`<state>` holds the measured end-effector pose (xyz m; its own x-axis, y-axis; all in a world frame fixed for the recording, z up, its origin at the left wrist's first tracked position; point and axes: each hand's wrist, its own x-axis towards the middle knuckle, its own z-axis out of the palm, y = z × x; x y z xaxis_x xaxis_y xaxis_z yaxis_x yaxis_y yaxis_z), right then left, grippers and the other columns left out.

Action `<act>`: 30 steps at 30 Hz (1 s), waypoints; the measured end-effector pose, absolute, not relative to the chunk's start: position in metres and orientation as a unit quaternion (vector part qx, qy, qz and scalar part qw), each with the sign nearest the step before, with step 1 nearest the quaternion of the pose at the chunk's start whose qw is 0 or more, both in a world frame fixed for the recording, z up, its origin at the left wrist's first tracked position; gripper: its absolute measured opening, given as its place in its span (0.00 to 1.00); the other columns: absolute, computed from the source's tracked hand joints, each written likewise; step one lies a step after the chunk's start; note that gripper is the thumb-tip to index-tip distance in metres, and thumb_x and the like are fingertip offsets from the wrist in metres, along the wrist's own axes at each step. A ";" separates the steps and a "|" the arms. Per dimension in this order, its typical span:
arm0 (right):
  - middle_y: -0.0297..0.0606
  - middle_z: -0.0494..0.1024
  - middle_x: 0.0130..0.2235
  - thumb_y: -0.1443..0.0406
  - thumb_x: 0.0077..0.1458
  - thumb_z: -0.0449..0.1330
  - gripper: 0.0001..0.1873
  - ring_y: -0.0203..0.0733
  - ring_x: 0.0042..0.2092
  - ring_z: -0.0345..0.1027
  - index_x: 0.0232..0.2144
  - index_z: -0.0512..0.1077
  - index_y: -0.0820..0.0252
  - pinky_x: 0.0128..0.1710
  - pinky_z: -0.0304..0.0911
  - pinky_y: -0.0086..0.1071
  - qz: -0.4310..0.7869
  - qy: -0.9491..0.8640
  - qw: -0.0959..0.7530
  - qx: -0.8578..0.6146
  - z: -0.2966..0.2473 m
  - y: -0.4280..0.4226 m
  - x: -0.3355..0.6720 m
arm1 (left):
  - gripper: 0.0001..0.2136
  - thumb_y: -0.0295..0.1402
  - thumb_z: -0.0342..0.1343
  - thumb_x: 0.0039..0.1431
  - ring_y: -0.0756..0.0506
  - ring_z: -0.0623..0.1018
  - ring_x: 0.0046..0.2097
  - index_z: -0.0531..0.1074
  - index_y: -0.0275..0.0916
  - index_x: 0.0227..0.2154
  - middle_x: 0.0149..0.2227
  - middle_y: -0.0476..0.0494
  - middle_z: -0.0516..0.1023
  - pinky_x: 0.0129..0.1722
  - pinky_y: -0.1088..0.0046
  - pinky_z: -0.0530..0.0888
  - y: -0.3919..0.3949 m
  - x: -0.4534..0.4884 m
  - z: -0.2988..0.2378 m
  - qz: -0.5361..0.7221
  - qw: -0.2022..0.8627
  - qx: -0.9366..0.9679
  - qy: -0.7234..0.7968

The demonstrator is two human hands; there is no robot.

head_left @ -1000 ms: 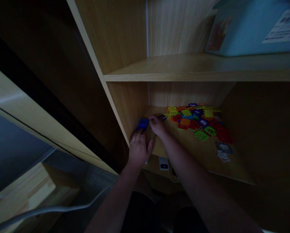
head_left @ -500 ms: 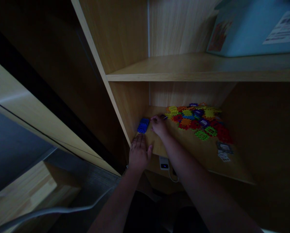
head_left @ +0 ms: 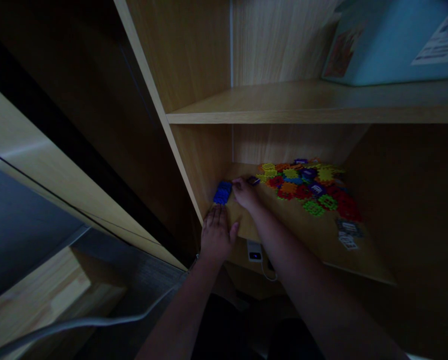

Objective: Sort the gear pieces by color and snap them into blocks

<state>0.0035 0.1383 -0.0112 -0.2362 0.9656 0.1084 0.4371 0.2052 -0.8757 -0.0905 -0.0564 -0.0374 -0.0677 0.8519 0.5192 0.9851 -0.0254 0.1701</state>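
Blue plastic pieces [head_left: 222, 192] lie together in a small block on the lower shelf, close to its left side wall. My left hand [head_left: 216, 232] rests flat with its thumb apart, its fingertips at the block's near edge. My right hand [head_left: 244, 192] is at the block's right side with fingers bent and drawn together. Its fingertips are close to the blue pieces; whether anything is between them is hidden. A dark purple piece [head_left: 253, 180] lies just beyond the right hand.
A pile of colourful gear-shaped pieces [head_left: 302, 185] covers the shelf's back right. Grey and white pieces [head_left: 348, 235] lie nearer its front. Below the shelf edge sits a white device [head_left: 254, 251] with a cable. A light-blue box [head_left: 392, 45] stands on the upper shelf [head_left: 284, 100].
The left fingertips have come up against the blue pieces' near edge, and the block looks slightly straighter. The right hand has barely moved; the purple piece beyond it shows more clearly. The view has shifted slightly.
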 end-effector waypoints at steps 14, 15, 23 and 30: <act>0.39 0.84 0.43 0.62 0.72 0.56 0.17 0.40 0.30 0.77 0.59 0.73 0.54 0.38 0.76 0.35 0.419 -0.677 0.326 -0.510 -0.010 0.136 0.003 | 0.31 0.48 0.47 0.78 0.28 0.71 0.73 0.66 0.29 0.71 0.71 0.22 0.73 0.72 0.42 0.70 -0.055 -0.091 -0.038 -0.249 0.127 -0.669 -0.689; 0.39 0.84 0.43 0.63 0.72 0.56 0.16 0.40 0.30 0.77 0.59 0.73 0.54 0.38 0.76 0.35 0.418 -0.677 0.328 -0.509 -0.011 0.137 0.003 | 0.31 0.48 0.47 0.78 0.28 0.71 0.73 0.66 0.28 0.71 0.71 0.22 0.73 0.72 0.41 0.70 -0.055 -0.091 -0.038 -0.249 0.126 -0.670 -0.688; 0.39 0.84 0.45 0.63 0.71 0.60 0.14 0.43 0.40 0.80 0.56 0.75 0.52 0.48 0.77 0.38 0.409 -0.676 0.350 -0.503 -0.015 0.139 0.001 | 0.30 0.48 0.48 0.78 0.28 0.71 0.72 0.67 0.29 0.70 0.70 0.22 0.73 0.71 0.42 0.71 -0.057 -0.090 -0.034 -0.250 0.128 -0.674 -0.683; 0.41 0.84 0.50 0.64 0.71 0.59 0.15 0.42 0.42 0.80 0.57 0.73 0.53 0.50 0.77 0.39 0.408 -0.678 0.343 -0.507 -0.013 0.139 0.002 | 0.29 0.46 0.48 0.78 0.28 0.74 0.69 0.68 0.28 0.69 0.68 0.22 0.74 0.69 0.43 0.73 -0.058 -0.089 -0.032 -0.248 0.134 -0.671 -0.686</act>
